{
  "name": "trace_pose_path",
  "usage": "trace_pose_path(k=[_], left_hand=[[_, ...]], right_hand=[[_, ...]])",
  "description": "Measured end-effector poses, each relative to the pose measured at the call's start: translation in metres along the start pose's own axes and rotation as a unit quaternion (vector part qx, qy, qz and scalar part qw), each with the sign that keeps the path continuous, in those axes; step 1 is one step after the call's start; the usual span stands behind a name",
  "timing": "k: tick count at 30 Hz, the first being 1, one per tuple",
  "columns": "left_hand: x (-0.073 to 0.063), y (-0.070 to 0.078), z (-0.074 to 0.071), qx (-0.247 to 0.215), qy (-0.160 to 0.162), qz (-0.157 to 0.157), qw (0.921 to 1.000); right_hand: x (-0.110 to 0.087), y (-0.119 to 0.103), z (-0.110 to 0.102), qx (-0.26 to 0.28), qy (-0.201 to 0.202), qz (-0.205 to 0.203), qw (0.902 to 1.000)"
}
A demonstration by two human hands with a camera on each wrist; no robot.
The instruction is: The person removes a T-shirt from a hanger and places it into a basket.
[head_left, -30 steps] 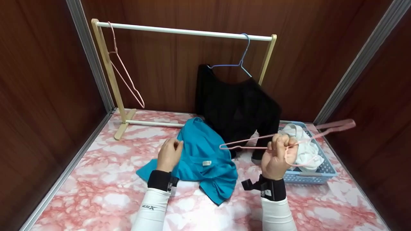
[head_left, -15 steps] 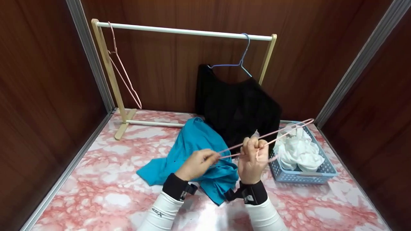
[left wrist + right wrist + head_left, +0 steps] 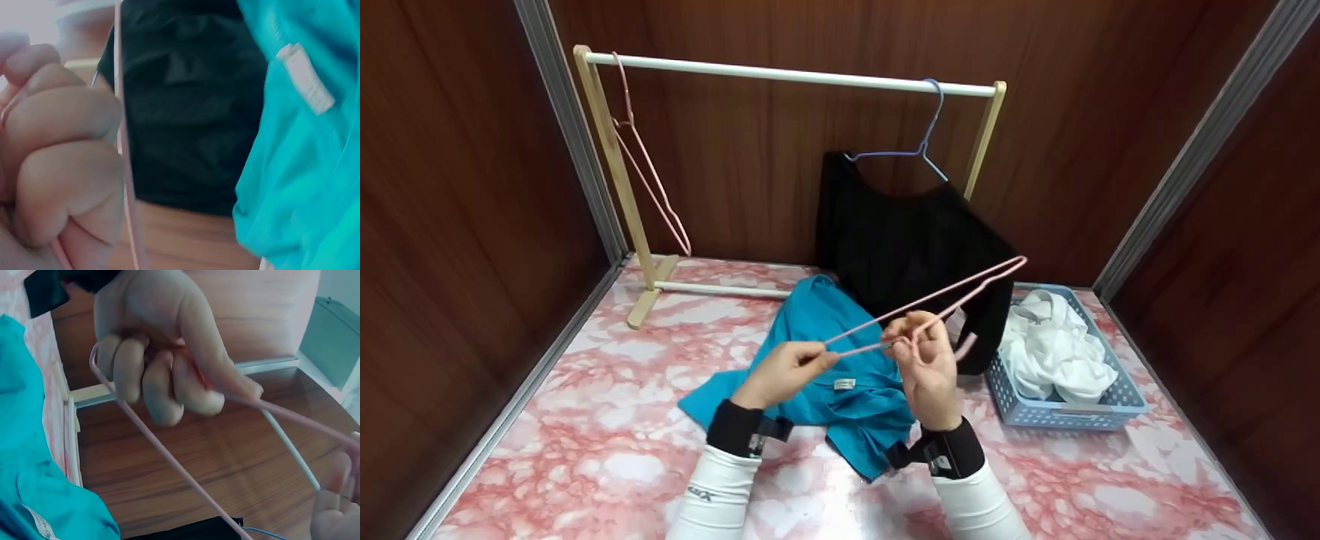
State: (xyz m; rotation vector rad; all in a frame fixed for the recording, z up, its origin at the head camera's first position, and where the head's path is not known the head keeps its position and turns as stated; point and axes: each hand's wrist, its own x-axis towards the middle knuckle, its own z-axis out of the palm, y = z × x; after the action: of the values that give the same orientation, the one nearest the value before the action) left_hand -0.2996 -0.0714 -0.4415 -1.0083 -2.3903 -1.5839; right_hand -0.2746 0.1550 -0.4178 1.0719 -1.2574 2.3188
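Both hands hold a pink hanger (image 3: 960, 283) in front of the rack, above the teal garment. My left hand (image 3: 786, 371) pinches its left end between thumb and curled fingers. At the hanger's middle, near the hook, my right hand (image 3: 931, 371) grips it with bent fingers and thumb. The right wrist view shows the left hand (image 3: 163, 354) curled on the hanger's end, with part of the right hand (image 3: 334, 495) at the edge. Below lies the crumpled teal garment (image 3: 817, 322), a white label (image 3: 844, 384) showing. Curled fingers fill the left wrist view's left side.
Behind stands a rack with a white rail (image 3: 780, 73). A black top (image 3: 915, 240) hangs there on a blue hanger (image 3: 926, 139). Another pink hanger (image 3: 654, 169) hangs at the rail's left. A blue basket (image 3: 1080, 418) with white cloth (image 3: 1057, 349) stands right.
My right hand has brought the pink hanger left from beside the basket. My left hand came right, took hold of its end and has since shifted slightly left.
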Motion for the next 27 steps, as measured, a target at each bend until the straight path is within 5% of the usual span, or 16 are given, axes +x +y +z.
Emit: trace_pose_path(k=[6, 10, 13, 17, 20, 22, 24, 27], left_hand=[[-0.007, -0.005, -0.020, -0.019, 0.029, -0.008, 0.9994], [-0.011, -0.010, -0.029, -0.008, 0.067, -0.031, 0.9972], [-0.013, -0.013, -0.035, -0.003, 0.101, -0.052, 0.9936], [-0.016, -0.017, -0.041, 0.001, 0.158, -0.088, 0.9834], [-0.016, -0.020, -0.045, 0.007, 0.214, -0.119, 0.9696], [-0.017, -0.022, -0.047, 0.011, 0.246, -0.133, 0.9600], [-0.017, -0.025, -0.048, 0.016, 0.272, -0.141, 0.9518], [-0.017, -0.028, -0.050, 0.015, 0.300, -0.149, 0.9422]], right_hand=[[0.000, 0.002, -0.009, -0.123, -0.027, 0.041, 0.9912], [0.001, 0.007, -0.019, -0.266, -0.013, 0.077, 0.9609], [0.000, 0.015, -0.026, -0.371, -0.013, 0.137, 0.9183], [-0.006, 0.030, -0.037, -0.488, -0.047, 0.240, 0.8381], [-0.014, 0.044, -0.043, -0.543, -0.083, 0.315, 0.7739], [-0.020, 0.052, -0.046, -0.569, -0.106, 0.344, 0.7396], [-0.025, 0.059, -0.048, -0.586, -0.120, 0.364, 0.7142], [-0.031, 0.066, -0.051, -0.594, -0.141, 0.362, 0.7050]])
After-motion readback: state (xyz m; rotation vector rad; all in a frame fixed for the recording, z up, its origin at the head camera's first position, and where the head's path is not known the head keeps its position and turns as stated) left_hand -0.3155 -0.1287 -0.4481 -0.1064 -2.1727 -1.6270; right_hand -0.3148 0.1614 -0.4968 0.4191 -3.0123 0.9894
